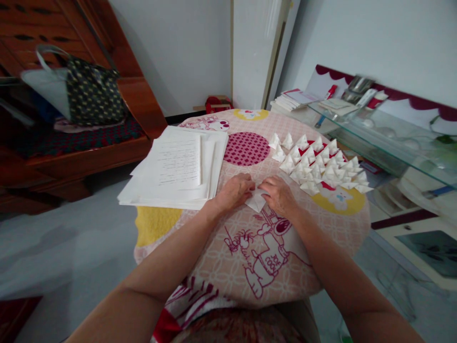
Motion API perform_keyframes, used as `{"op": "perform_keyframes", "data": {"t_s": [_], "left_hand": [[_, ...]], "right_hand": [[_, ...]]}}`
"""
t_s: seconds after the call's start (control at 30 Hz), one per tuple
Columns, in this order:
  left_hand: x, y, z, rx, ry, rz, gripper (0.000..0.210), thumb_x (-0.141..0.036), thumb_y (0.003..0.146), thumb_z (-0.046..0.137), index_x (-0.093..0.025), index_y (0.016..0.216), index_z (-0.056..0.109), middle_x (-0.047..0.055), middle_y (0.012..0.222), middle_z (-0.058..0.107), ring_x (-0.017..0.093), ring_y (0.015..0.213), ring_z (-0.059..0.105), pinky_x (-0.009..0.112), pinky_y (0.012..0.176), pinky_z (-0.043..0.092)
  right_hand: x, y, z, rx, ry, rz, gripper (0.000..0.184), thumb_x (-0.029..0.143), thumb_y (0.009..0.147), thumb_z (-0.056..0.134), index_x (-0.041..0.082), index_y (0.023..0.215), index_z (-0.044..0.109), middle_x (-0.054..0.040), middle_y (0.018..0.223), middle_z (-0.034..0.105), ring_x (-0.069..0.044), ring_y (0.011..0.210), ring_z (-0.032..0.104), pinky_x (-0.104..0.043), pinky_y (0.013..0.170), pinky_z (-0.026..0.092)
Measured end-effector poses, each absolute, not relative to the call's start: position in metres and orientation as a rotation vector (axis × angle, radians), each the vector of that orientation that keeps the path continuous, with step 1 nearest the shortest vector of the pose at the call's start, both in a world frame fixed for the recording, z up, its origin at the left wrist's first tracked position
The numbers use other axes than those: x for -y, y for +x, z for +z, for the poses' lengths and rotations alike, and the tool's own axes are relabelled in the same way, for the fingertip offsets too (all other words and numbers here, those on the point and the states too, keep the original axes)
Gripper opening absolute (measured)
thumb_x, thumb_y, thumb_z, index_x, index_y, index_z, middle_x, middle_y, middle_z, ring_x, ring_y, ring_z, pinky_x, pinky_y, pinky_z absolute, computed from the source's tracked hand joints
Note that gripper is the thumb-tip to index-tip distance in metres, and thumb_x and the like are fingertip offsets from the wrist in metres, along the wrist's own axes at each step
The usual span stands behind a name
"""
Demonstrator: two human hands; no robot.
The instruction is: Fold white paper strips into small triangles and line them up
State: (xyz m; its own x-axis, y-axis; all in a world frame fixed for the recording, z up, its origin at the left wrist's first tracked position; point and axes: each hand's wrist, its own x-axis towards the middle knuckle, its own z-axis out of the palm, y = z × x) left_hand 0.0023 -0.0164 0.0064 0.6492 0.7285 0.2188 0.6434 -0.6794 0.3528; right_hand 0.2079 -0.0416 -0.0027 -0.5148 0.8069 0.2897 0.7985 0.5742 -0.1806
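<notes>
Through the head view, the only feed I have here, I see the left hand (pixel 237 190) and the right hand (pixel 278 194) meeting over a small white paper piece (pixel 256 203) near the middle of the round bench (pixel 221 281). Fingers on both sides are curled in and gripping its upper part, though I cannot tell where each thumb sits; the pointed lower end shows between them, flat against the patterned cloth. I judge this piece to be partway through its folding. To the right, dozens of folded paper pieces (pixel 316 170) stand close together in rough rows, and I count those as done. On the left lies a loose paper stack (pixel 146 188), so I would say plenty of unfolded paper remains. Its top sheet (pixel 180 162) carries lines of dark writing, too small for me to read. The cloth's printed figure (pixel 273 257) has lettering on its chest that I cannot make out, and I can read no brand on the booklets (pixel 298 96) beyond the bench.
</notes>
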Motion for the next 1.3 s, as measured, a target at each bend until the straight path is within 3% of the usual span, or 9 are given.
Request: {"op": "perform_keyframes", "data": {"t_s": [0.17,0.43,0.9,1.1,1.3], "left_hand": [[0.016,-0.004,0.006,-1.09,2.532,0.473,0.018,-0.007,0.081,0.061,-0.017,0.093,0.07,0.005,0.088,0.067,0.02,0.087,0.063,0.031,0.083,0.049],[0.022,-0.001,0.004,-1.14,2.638,0.389,0.019,-0.009,0.086,0.057,-0.017,0.092,0.073,0.008,0.089,0.071,0.022,0.085,0.066,0.03,0.073,0.047],[0.04,0.004,0.036,-1.242,2.759,-0.085,0.028,-0.011,0.094,0.052,-0.019,0.093,0.079,0.01,0.091,0.073,0.024,0.086,0.07,0.03,0.068,0.047],[0.036,-0.004,0.037,-1.302,2.741,-0.139,0.027,-0.011,0.094,0.051,-0.017,0.094,0.077,0.01,0.094,0.074,0.024,0.09,0.07,0.03,0.071,0.046],[0.035,-0.012,0.037,-1.361,2.735,-0.087,0.025,-0.011,0.091,0.052,-0.017,0.091,0.077,0.011,0.093,0.074,0.024,0.09,0.069,0.031,0.074,0.047]], "right_hand": [[0.044,0.209,-0.003,2.5,-1.301,0.025,0.02,0.009,0.089,0.058,0.018,0.083,0.074,-0.009,0.085,0.064,-0.024,0.09,0.056,-0.036,0.081,0.044],[0.046,0.205,-0.001,2.612,-1.341,0.035,0.029,0.007,0.09,0.05,0.017,0.08,0.076,-0.0113,0.083,0.067,-0.024,0.085,0.057,-0.036,0.076,0.043],[0.06,0.2,0.012,2.813,-1.544,0.031,0.029,0.013,0.097,0.049,0.013,0.089,0.077,-0.014,0.095,0.07,-0.024,0.092,0.061,-0.032,0.071,0.04],[0.062,0.2,0.018,2.765,-1.558,0.084,0.025,0.014,0.095,0.053,0.013,0.088,0.078,-0.0126,0.093,0.069,-0.022,0.087,0.06,-0.031,0.071,0.039],[0.063,0.201,0.017,2.744,-1.422,0.062,0.028,0.026,0.101,0.053,0.02,0.094,0.079,-0.0098,0.09,0.066,-0.022,0.088,0.058,-0.031,0.071,0.037]]}}
